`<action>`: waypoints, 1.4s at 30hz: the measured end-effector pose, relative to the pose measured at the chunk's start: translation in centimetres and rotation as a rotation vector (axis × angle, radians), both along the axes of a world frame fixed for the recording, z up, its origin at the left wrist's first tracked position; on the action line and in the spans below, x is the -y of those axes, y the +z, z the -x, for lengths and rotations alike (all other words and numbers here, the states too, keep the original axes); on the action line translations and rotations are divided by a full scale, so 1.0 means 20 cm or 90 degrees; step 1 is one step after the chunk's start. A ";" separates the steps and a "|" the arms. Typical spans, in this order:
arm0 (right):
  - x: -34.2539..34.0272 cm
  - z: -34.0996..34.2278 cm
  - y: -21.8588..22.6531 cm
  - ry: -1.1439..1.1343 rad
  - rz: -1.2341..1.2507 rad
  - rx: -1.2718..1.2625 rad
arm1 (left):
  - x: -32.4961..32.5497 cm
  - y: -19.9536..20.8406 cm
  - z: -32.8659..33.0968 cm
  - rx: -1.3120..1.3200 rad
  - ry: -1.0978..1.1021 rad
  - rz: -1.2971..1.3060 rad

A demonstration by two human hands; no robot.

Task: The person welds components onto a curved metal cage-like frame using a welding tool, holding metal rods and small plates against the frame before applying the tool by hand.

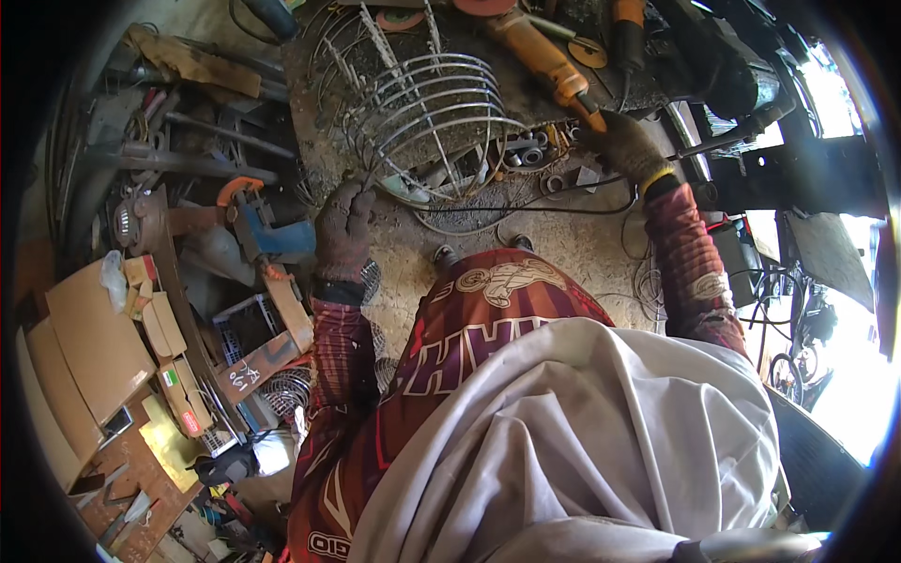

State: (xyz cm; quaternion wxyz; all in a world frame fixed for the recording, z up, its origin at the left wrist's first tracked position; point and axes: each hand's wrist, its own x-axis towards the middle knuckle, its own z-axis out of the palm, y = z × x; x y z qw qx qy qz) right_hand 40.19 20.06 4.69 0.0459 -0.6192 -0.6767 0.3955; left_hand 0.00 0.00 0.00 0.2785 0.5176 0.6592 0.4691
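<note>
A cage of curved metal wire rings [441, 98] leans at the edge of the dark workbench, joined by straight rods. My left hand [345, 225], in a dirty dark glove, is closed on the near left end of this wire cage. My right hand [631, 150], in a dark glove with a yellow cuff, is closed round the rear end of an orange angle grinder [540, 58]. The grinder lies along the bench top, with its reddish disc [485, 6] at the far end. My right fingers are partly hidden from view.
Another orange power tool [629, 38] lies at the far right of the bench. A black cable [554, 210] runs across below the bench edge. Blue and orange clamp-like tool [272, 235], cardboard boxes [99, 338] and metal pipes crowd the left. Coiled wire [648, 291] lies on the floor.
</note>
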 end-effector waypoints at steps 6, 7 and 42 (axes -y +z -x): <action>-0.05 0.00 0.07 0.011 0.051 -0.053 | 0.01 0.03 0.00 -0.030 -0.007 0.005; -0.06 -0.01 0.04 0.004 0.051 -0.057 | 0.01 0.05 -0.01 -0.025 -0.005 0.016; 0.14 0.41 -0.32 0.141 -0.375 -0.180 | -0.01 -0.05 -0.02 0.006 0.000 0.011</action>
